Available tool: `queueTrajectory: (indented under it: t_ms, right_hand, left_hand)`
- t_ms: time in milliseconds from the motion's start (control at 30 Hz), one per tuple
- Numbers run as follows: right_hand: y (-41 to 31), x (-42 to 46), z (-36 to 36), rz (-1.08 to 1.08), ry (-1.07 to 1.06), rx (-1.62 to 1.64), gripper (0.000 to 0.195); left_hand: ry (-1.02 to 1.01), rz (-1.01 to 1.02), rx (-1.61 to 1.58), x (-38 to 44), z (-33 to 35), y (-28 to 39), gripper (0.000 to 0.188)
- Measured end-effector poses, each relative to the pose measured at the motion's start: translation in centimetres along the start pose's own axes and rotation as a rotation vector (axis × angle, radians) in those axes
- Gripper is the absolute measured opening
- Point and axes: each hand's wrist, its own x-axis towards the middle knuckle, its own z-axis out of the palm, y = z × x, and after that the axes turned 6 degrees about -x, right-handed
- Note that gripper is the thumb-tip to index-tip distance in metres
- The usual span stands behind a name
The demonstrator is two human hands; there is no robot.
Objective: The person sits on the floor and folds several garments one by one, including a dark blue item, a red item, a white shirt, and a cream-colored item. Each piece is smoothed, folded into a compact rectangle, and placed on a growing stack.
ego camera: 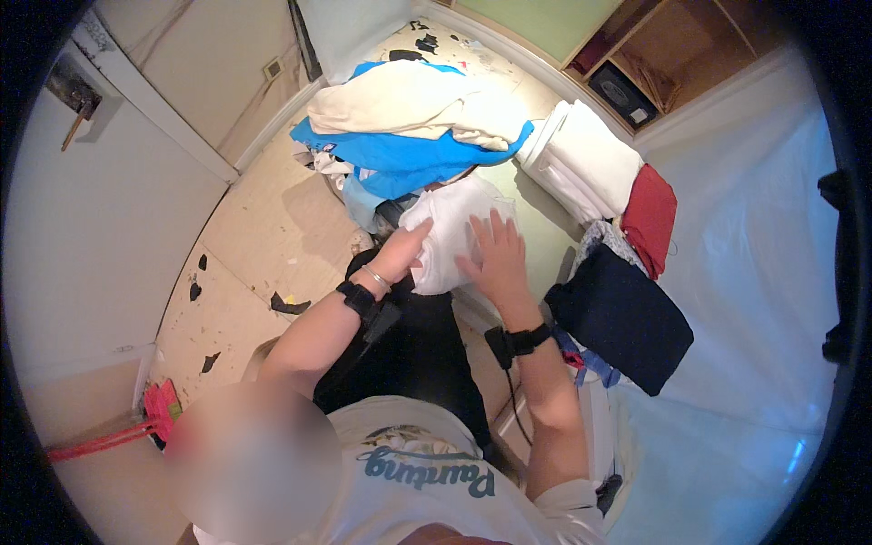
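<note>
A white cloth garment [446,235], partly folded, lies in front of me over the near edge of the clothes pile. My left hand [407,248] is at its left edge, thumb on top; whether the fingers grip the cloth I cannot tell. My right hand [497,255] rests on or just over its right side with the fingers apart. Just beyond lies a loose heap with a bright blue garment [402,160] and a cream garment [388,102] on top of it.
To the right stand folded white textiles [593,157], a folded red cloth [650,218] and a folded dark navy garment [623,317]. A wooden shelf unit [681,48] is at the upper right. A white door [82,225] is at the left. Black scraps [289,304] litter the floor.
</note>
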Motion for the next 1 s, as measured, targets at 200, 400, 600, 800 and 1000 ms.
queueTrajectory:
  t_ms: [200, 400, 600, 800, 1000]
  right_hand:
    - [-0.1, -2.8, 4.4, 0.173, -0.123, 0.107, 0.071]
    - [-1.6, -2.9, 3.9, 0.297, -0.018, 0.132, 0.075]
    - [-2.2, -7.3, 5.1, 0.784, 0.358, 0.497, 0.068]
    - [0.2, -10.5, 6.3, 0.891, 0.060, 1.098, 0.063]
    - [-0.5, -7.0, 5.9, 1.150, 0.127, 1.267, 0.058]
  left_hand:
    - [0.226, 0.196, 0.624, 2.9, -3.6, -0.1, 0.044]
    - [0.323, 0.692, 0.823, 4.4, -4.4, -0.6, 0.057]
    - [-0.189, 0.233, 0.785, 4.5, -3.7, 2.4, 0.044]
    - [-0.174, 0.458, 0.990, 3.1, -3.7, -0.1, 0.037]
    - [-0.276, 0.467, 0.881, -0.8, -1.7, -0.8, 0.030]
